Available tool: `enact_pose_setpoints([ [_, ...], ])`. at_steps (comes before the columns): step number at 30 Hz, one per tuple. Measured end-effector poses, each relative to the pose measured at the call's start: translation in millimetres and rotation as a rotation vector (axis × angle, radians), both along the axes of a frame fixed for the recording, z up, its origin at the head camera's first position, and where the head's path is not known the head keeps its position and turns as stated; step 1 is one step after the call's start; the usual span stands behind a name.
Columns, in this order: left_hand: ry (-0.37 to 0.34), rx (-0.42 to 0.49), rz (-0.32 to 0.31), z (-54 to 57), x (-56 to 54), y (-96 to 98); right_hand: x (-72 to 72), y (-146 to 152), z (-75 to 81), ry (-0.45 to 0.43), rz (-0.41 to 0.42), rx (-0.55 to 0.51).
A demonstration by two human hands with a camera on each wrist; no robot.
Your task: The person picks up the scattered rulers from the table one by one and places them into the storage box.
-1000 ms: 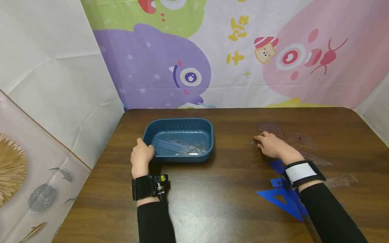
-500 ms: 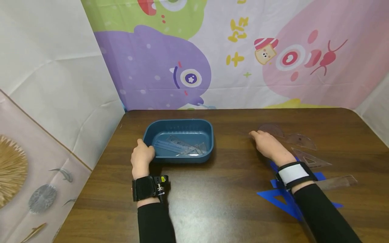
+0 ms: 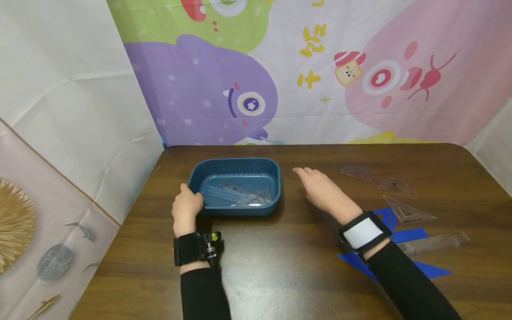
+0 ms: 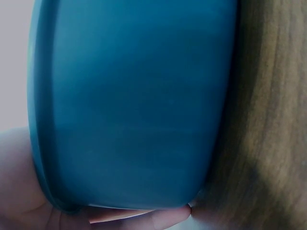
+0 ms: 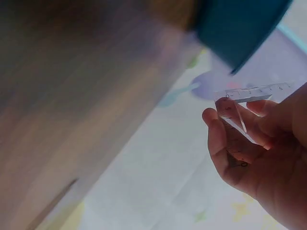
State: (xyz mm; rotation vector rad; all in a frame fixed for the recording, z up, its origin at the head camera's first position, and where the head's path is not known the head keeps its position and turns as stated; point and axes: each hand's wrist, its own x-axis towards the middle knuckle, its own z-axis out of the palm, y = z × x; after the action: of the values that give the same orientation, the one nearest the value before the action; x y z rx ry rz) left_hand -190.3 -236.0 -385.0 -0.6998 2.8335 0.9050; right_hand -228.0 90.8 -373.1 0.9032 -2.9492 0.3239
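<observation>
My left hand (image 3: 187,206) grips the left end of a dark blue plastic basin (image 3: 236,211); the left wrist view shows fingers against its wall (image 4: 139,110). Inside the basin lie several clear rulers (image 3: 224,192) and what looks like a clear set square (image 3: 264,194). To the right of the basin, my right hand (image 3: 325,190) is raised over the table. Its thumb and fingers pinch a small clear set square (image 5: 254,92) with scales along its edges, seen in the right wrist view. In the head view the hand hides that set square.
At the right of the table lie two clear protractors (image 3: 357,172), another clear set square (image 3: 418,217) and a clear ruler (image 3: 440,242). A blue protractor (image 3: 387,217), blue ruler (image 3: 414,234) and blue set square (image 3: 433,270) lie partly under my right forearm. A patterned curtain hangs behind.
My right hand has lifted from near the protractors and moved left toward the basin with the small set square. My left hand and the basin have stayed in place.
</observation>
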Motion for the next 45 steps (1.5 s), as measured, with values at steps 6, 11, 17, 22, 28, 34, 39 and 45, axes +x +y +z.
enact_pose_setpoints([
  [6, -0.001, 0.004, 0.005, -0.3, -0.7, 0.6, 10.2, -25, 6.1, 0.114, 0.069, 0.024],
  [11, 0.0, 0.005, 0.008, -0.9, -0.7, 0.4, 18.3, -41, 5.1, 0.204, 0.137, 0.053],
  [17, 0.011, 0.007, 0.016, -1.1, -0.5, 0.5, 25.2, -59, 0.0, 0.336, 0.227, 0.073],
  [22, 0.006, 0.011, 0.014, -0.9, -0.4, 0.8, 29.2, -70, -5.1, 0.348, 0.268, 0.124],
  [28, 0.007, 0.016, 0.017, -1.4, -1.5, 0.5, 29.5, -79, -11.3, 0.33, 0.29, 0.139],
  [34, 0.007, 0.014, 0.021, -3.2, -1.9, -0.4, 30.8, -83, -15.1, 0.295, 0.297, 0.137],
  [39, 0.004, 0.02, 0.019, -3.0, -1.7, 0.3, 30.4, -83, -14.7, 0.264, 0.27, 0.096],
  [45, 0.005, 0.019, 0.026, -1.9, -1.8, 1.2, 29.9, -82, -15.6, 0.225, 0.263, 0.069],
])
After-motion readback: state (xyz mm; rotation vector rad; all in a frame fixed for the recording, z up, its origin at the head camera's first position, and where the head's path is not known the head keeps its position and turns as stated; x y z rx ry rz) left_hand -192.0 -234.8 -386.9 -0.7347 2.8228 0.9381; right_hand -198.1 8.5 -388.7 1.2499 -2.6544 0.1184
